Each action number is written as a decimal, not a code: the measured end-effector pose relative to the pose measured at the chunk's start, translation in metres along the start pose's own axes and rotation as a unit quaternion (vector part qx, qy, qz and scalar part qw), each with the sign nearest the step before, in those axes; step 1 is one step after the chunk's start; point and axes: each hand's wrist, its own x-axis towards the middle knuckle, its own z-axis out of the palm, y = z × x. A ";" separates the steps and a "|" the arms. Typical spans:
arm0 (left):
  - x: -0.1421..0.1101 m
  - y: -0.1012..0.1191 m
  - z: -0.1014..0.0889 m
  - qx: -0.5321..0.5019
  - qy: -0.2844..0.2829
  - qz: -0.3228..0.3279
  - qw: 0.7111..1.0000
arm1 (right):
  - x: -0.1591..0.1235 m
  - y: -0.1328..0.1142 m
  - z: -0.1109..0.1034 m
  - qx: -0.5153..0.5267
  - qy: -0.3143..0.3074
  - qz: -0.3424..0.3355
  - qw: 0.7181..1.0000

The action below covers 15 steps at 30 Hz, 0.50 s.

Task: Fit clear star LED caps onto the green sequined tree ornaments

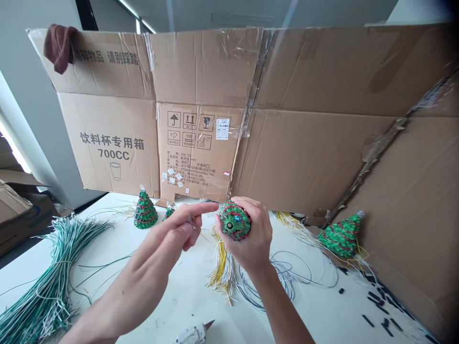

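Note:
My right hand (253,234) is wrapped around a small green tinsel Christmas tree (234,223) with red garland, its underside tipped toward me. A small round hole or dark-ringed spot and a bluish shiny spot show on that underside. My left hand (175,231) reaches in from the left, its index finger stretched out close to the tree's edge. Its thumb and other fingers are curled together, with a small shiny bit between them too small to name. Whether the index fingertip touches the tree I cannot tell.
Other small Christmas trees (145,209) stand at the back left, and one (341,235) leans at right. Green wires (53,272), yellow-white wires (223,267) and a grey wire coil (265,286) lie about. A glue gun (193,333) lies at front; cardboard (304,157) walls the back.

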 end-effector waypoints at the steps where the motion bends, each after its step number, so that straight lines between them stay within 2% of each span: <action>1: -0.001 0.000 -0.001 0.033 -0.005 0.006 0.999 | 0.000 0.000 0.000 0.000 -0.004 -0.001 1.000; 3: -0.002 0.002 -0.001 0.079 -0.011 0.026 0.996 | -0.001 0.000 0.001 -0.001 -0.014 -0.005 1.000; 5: -0.001 0.005 0.001 0.079 -0.001 0.047 0.996 | 0.000 0.000 0.000 -0.004 -0.024 -0.012 1.000; 9: 0.004 0.007 0.003 0.022 0.063 0.057 0.996 | 0.005 -0.005 -0.003 -0.010 -0.048 -0.031 0.998; 15: 0.003 0.009 0.001 0.033 0.128 0.053 0.990 | 0.012 -0.014 -0.011 -0.008 -0.109 -0.042 0.993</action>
